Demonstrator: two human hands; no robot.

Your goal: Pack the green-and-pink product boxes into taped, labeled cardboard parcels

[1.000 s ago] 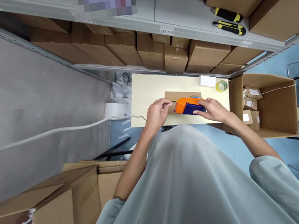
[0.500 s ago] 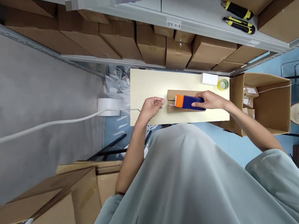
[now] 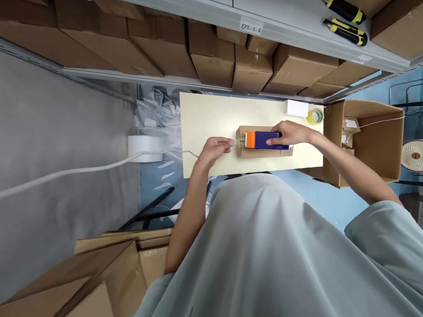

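Note:
A small brown cardboard box (image 3: 248, 152) lies lengthwise on the cream tabletop (image 3: 205, 114). A dark blue tape dispenser (image 3: 261, 140) with an orange, toothed end rests over the top of the box. My right hand (image 3: 290, 132) grips its blue body from the right, and the orange end points left. Shiny clear tape appears to lie on the left end of the box. Just left of that end is my left hand (image 3: 216, 149), fingers pressed together; whatever they may pinch is too small to make out.
Behind the table stands a shelf with cardboard boxes (image 3: 212, 53) and two box cutters (image 3: 346, 32). A white box (image 3: 296, 108) and a yellow-green tape roll (image 3: 314, 116) sit at the table's back right. A large open carton (image 3: 376, 140) adjoins its right end.
The tape dispenser has shifted slightly left along the box in my right hand and lies more level. My left hand stays beside the box's left end. The camera view has shifted a little.

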